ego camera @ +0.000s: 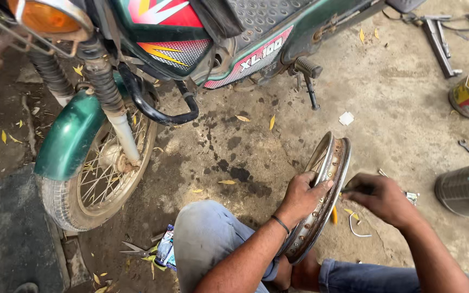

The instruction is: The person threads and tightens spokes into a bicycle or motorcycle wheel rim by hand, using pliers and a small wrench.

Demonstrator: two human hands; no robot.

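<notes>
My left hand [301, 194] grips the rusty bare metal wheel rim [321, 201], standing upright; just beside it, my right hand [382, 196] pinches a small dark tool [353, 190].

Rust-flecked chrome metal wheel rim [321, 201] against rough, oil-stained concrete floor [397, 108], beside a glossy green painted mudguard [69, 138] and matt rubber tyre [61, 203]

Rusty chrome wheel rim [321, 195] stands upright on edge on concrete.
</notes>
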